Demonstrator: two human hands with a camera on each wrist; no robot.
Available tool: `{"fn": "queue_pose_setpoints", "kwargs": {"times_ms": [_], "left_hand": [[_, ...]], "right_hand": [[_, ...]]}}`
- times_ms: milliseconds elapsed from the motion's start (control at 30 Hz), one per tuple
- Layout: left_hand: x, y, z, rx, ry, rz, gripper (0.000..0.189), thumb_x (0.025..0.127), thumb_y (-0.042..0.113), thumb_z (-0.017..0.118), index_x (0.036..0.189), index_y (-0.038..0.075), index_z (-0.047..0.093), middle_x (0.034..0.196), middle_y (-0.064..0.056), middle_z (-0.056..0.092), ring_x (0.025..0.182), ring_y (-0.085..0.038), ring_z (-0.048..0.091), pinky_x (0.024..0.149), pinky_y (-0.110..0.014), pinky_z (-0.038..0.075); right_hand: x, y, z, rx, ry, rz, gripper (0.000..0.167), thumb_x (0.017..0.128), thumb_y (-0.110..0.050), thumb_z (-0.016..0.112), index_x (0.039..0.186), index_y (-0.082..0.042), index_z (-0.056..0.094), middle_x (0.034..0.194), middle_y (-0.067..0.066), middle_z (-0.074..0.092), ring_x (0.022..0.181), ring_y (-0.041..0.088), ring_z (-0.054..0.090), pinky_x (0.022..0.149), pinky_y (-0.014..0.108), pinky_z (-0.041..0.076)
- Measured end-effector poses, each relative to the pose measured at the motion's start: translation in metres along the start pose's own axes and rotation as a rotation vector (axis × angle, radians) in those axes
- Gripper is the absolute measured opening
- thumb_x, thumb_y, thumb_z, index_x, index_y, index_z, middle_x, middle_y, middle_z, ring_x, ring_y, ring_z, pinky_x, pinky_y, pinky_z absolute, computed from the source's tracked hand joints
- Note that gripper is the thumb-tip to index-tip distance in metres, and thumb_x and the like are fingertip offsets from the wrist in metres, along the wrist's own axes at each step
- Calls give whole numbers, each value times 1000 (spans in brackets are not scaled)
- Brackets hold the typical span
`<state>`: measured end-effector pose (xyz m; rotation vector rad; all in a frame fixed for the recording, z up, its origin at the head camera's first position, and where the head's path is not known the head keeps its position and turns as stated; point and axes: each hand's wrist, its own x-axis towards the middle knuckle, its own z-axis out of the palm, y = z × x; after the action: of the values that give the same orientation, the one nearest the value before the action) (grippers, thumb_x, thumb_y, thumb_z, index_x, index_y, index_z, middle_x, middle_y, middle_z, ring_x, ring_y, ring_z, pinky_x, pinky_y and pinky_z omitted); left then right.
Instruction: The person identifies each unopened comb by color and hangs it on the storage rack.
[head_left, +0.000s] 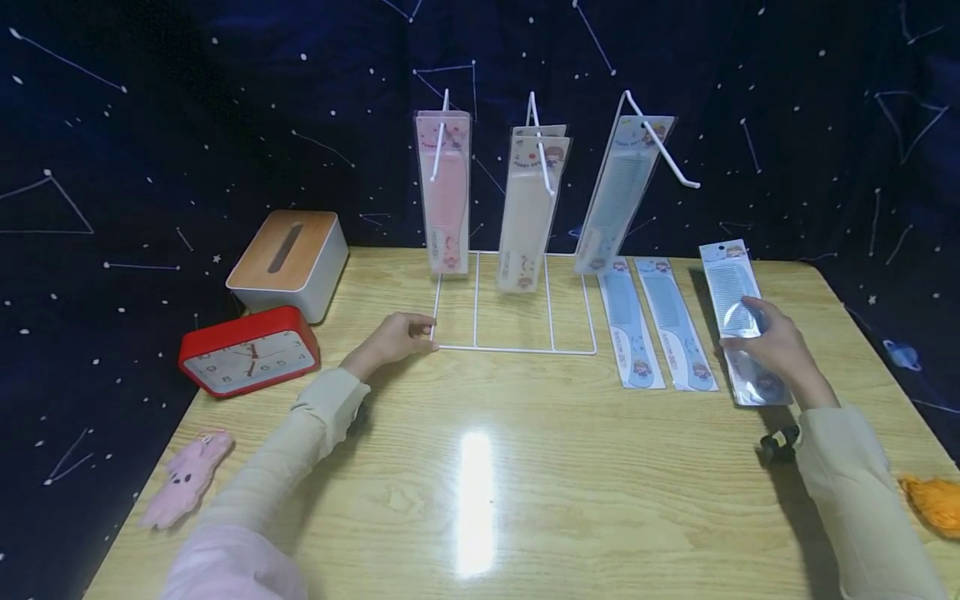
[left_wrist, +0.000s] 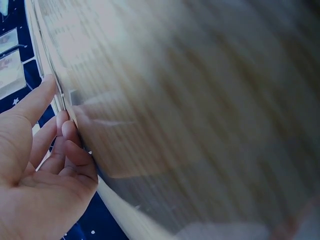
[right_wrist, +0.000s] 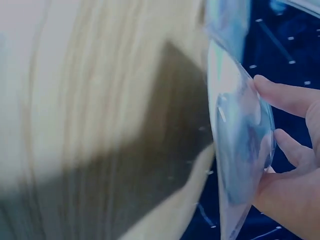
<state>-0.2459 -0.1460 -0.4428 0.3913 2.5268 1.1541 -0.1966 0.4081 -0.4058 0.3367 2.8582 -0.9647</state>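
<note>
A white wire display rack (head_left: 517, 350) stands on the table, packaged combs hanging from its hooks: pink (head_left: 450, 192) at left, cream (head_left: 528, 217) in the middle, blue (head_left: 618, 192) at right. At the rack's front left corner, my left hand (head_left: 396, 337) holds the wire frame between thumb and fingers. My right hand (head_left: 780, 346) grips a packaged blue comb (head_left: 731, 292) across its width, right of two more packaged blue combs, one (head_left: 630, 325) nearer the rack and the other (head_left: 675, 325) beside it. In the right wrist view, fingers pinch the clear package (right_wrist: 242, 145) by its edges.
At the left stand a tissue box (head_left: 288, 258) with a wooden lid and a red alarm clock (head_left: 251, 354). A pink plush toy (head_left: 189, 479) lies near the left edge, and something orange and fluffy (head_left: 933, 504) at the right edge. A dark starry cloth (head_left: 300, 100) hangs behind.
</note>
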Motion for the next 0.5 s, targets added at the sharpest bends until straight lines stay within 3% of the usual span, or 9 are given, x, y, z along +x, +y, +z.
{"fn": "queue_pose_setpoints", "kwargs": {"times_ms": [133, 267, 367, 500], "left_hand": [[0, 1, -1, 0, -2, -6, 55, 86, 15, 70, 134, -2, 50, 120, -16, 59, 112, -28, 53, 102, -41, 42], [-1, 0, 0, 0, -2, 2, 55, 86, 15, 70, 134, -2, 50, 121, -16, 59, 114, -30, 52, 103, -41, 42], [-1, -1, 0, -6, 0, 12, 55, 86, 15, 70, 133, -3, 50, 121, -17, 59, 114, -31, 53, 103, -42, 41], [0, -1, 0, -9, 3, 16, 55, 85, 14, 70, 133, -4, 50, 121, -18, 59, 114, -31, 53, 102, -42, 42]], "right_hand": [[-15, -12, -1, 65, 68, -56, 88, 87, -24, 68, 152, -7, 11, 151, 35, 5, 133, 59, 10, 101, 73, 17], [-35, -29, -2, 115, 136, -129, 85, 88, -22, 68, 152, -10, 14, 147, 38, 18, 124, 60, 29, 90, 71, 34], [-53, -44, -2, 140, 201, -176, 84, 86, -20, 70, 152, -13, 17, 138, 34, 31, 106, 43, 46, 70, 44, 50], [-80, -64, -3, 193, 264, -247, 83, 84, -16, 72, 152, -20, 23, 129, 25, 36, 91, 7, 45, 60, 11, 40]]}}
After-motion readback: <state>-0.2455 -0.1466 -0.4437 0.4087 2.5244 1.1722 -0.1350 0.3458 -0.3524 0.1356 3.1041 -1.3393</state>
